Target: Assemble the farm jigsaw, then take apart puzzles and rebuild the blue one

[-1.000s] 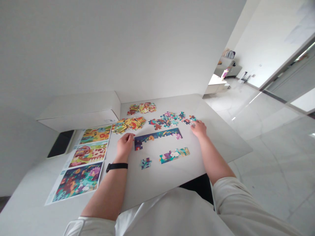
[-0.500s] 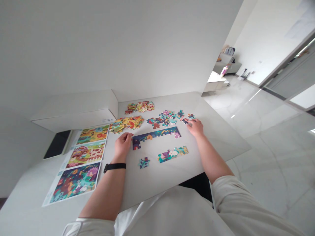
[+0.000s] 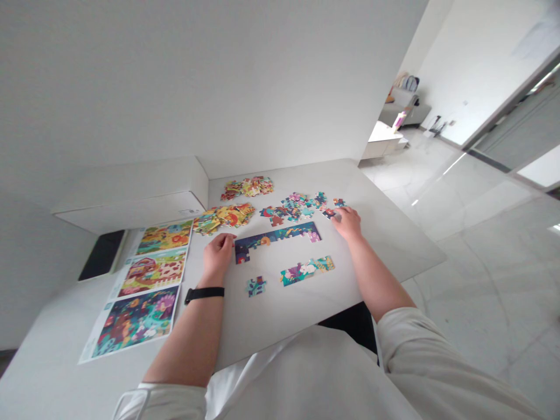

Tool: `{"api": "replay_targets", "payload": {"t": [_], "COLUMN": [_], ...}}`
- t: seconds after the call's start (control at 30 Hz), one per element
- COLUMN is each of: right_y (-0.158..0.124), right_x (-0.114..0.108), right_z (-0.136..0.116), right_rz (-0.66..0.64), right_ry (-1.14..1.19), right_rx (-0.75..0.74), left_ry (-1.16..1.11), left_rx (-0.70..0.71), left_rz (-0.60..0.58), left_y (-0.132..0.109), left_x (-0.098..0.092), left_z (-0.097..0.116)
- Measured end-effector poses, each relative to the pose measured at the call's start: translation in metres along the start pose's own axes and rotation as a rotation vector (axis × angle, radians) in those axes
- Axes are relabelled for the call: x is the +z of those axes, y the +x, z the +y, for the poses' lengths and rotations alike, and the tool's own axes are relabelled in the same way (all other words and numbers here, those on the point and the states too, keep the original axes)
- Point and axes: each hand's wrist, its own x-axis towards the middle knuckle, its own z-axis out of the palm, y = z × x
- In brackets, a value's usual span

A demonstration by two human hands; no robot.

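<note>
My left hand (image 3: pixel 217 256) rests on the white table (image 3: pixel 394 245), fingers curled at the left end of a long dark blue strip of joined puzzle pieces (image 3: pixel 280 236). My right hand (image 3: pixel 349 223) lies past the strip's right end, its fingers pinched on a loose puzzle piece (image 3: pixel 329 213) at the edge of a scattered teal and pink pile (image 3: pixel 297 207). A shorter joined teal section (image 3: pixel 307 271) and a small two-piece cluster (image 3: pixel 256 286) lie nearer to me.
A sheet with three picture guides (image 3: pixel 144 286) lies at the left. Two yellow-orange piles of pieces (image 3: pixel 223 217) (image 3: pixel 247 187) sit toward the back. A long white box (image 3: pixel 131 195) stands at the back left with a dark flat object (image 3: pixel 102 262) beside it. The table's right edge drops to the floor.
My right hand slid a little left and closed on a loose piece at the pile's edge. My left hand stayed at the strip's left end. The view shifted slightly.
</note>
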Motion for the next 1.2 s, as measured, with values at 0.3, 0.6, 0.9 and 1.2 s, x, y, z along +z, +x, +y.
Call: {"api": "replay_targets", "payload": {"t": [0.3,0.6,0.9,1.2], "right_y": [0.024,0.023,-0.012,-0.038], "right_x": [0.005,-0.015,-0.032,0.005], "right_z": [-0.006,-0.008,-0.041,-0.057], "right_rz": [-0.065,-0.123,-0.240,-0.232], "right_ry": [-0.055,0.384,1.192,1.308], "right_rx": [0.024,0.009,0.074,0.198], "left_ry": [0.000,-0.005,-0.021,-0.027], "left_rx": [0.010,-0.012,-0.004,-0.002], "left_rz": [0.013,0.011,0.003,0.005], "left_y": [-0.002,0.000,-0.003,-0.005], "left_x": [0.000,0.002,0.002,0.003], "left_z": [0.002,0.001,0.001,0.002]}}
